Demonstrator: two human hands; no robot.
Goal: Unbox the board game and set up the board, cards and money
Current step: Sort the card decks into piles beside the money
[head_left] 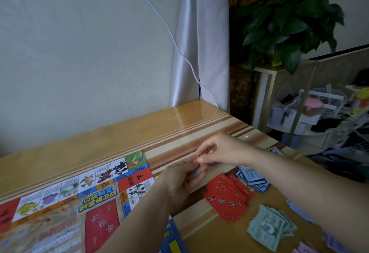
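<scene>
The game board [69,202] lies flat on the left of the wooden table [119,133]. Just past its right edge the left hand [183,180] has curled fingers with a blue speck between them; whether they grip it I cannot tell. Touching it, the right hand [221,149] pinches a small orange piece [197,159] between thumb and forefinger. To the right lie fanned red cards [227,198], blue-edged cards [253,176] behind them, and nearer, a stack of green money [269,226].

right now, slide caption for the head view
Right hand pinches a small orange piece by the left hand, beside the board, red cards and green money.
</scene>
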